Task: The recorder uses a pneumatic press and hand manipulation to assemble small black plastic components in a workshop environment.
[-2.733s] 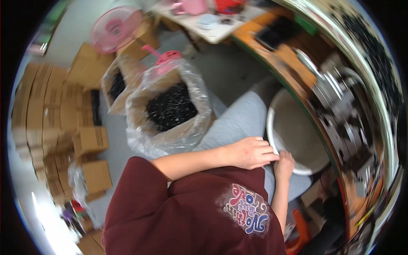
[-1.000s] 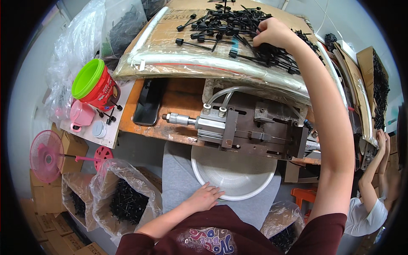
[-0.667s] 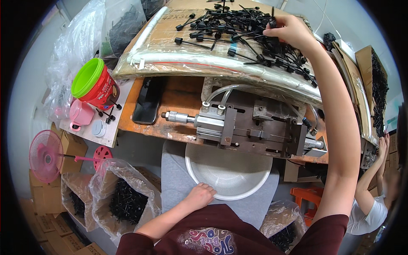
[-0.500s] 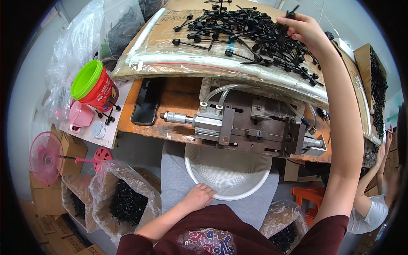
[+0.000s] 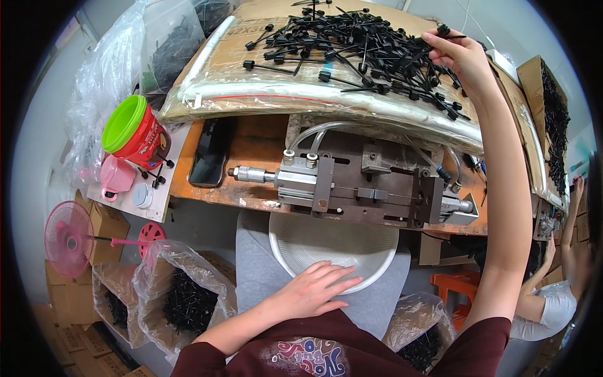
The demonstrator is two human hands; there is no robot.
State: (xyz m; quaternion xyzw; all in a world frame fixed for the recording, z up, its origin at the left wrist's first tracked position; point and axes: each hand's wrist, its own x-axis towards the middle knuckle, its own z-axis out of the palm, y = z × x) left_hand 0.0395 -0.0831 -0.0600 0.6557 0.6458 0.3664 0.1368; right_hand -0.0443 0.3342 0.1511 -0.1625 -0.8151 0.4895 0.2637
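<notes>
At the far right of a cardboard-covered shelf, my right hand [image 5: 463, 60] is closed around a black plastic piece with a knobbed head [image 5: 443, 30], its thin stem sticking out past the fingers. A loose heap of similar black stemmed pieces [image 5: 358, 47] lies just left of that hand. My left hand [image 5: 317, 288] has its fingers spread and holds nothing. It rests at the near rim of a white perforated basin [image 5: 276, 250] on my lap. Between the basin and the shelf sits a metal clamping fixture [image 5: 370, 195] with air cylinders and clear hoses.
Left on the bench are a dark phone [image 5: 212, 152], a red bucket with green rim [image 5: 136, 135], a pink cup [image 5: 117, 174] and a white lidded container [image 5: 142, 196]. Bags of black pieces [image 5: 191, 301] and a pink fan [image 5: 68, 240] stand lower left. Another person [image 5: 549, 311] works at right.
My left hand has moved right and its fingers have spread over the basin's rim. My right hand has shifted slightly right and lower, with the black piece turned to point rightward.
</notes>
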